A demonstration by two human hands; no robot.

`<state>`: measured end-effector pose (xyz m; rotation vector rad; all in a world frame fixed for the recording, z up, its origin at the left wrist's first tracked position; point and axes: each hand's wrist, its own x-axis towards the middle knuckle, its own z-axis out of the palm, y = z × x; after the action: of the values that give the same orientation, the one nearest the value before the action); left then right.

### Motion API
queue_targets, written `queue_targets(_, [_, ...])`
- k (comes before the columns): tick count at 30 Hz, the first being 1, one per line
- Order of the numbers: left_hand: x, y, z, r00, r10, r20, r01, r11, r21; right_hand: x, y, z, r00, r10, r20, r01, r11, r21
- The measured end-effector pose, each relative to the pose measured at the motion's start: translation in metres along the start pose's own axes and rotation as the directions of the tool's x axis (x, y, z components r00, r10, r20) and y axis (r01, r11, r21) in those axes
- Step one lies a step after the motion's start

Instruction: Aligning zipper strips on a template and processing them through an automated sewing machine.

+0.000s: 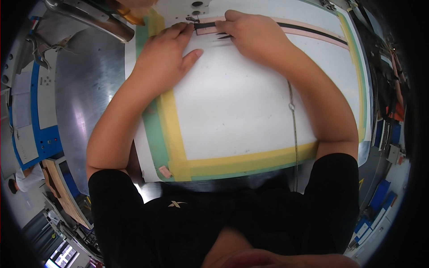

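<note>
A long pink strip (313, 31) with a black band (304, 27) along its middle lies across the far part of the white work surface (232, 102). My left hand (161, 58) rests at the strip's left end, fingertips on or beside it, thumb spread away. Beside those fingertips sits a small metal machine part (192, 19). My right hand (257, 38) is closed over the strip farther right, its index finger and thumb near the black band. From under that hand a dark, slim tool with two pointed tips (224, 36) sticks out to the left; its grip is hidden.
Yellow tape (250, 156) and green tape (156, 134) border the white surface. A small pink scrap (165, 171) lies at the near left corner. A thin cord (293, 120) hangs beside my right forearm. A metal cylinder (96, 20) juts in at the far left.
</note>
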<state>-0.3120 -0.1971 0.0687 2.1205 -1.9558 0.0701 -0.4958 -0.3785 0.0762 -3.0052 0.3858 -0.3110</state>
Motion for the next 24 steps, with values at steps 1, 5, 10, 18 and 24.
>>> queue_targets(1, [-0.0007, 0.0005, -0.0002, 1.000, -0.013, 0.010, 0.013, 1.000, -0.002, -0.0003, -0.0003, 0.0010, 1.000, 0.011, 0.004, -0.011, 1.000, -0.004])
queue_targets(5, [-0.0019, 0.0017, 0.0003, 1.000, -0.014, -0.004, 0.014, 1.000, 0.001, -0.0014, -0.0017, 0.0045, 1.000, -0.007, -0.020, 0.006, 1.000, -0.017])
queue_targets(10, [-0.0030, 0.0030, 0.0020, 0.998, 0.002, -0.060, 0.002, 0.998, 0.060, -0.0005, -0.0038, 0.0032, 1.000, -0.008, -0.017, 0.007, 1.000, -0.029])
queue_targets(18, [-0.0021, 0.0091, 0.0065, 0.996, 0.019, -0.092, -0.011, 0.996, 0.088, 0.0003, -0.0076, 0.0017, 1.000, -0.021, -0.009, 0.021, 0.999, -0.035])
queue_targets(24, [-0.0002, 0.0085, 0.0083, 0.998, -0.015, -0.063, 0.021, 0.995, 0.093, 0.0012, -0.0092, 0.0009, 1.000, 0.010, -0.003, -0.010, 1.000, -0.028])
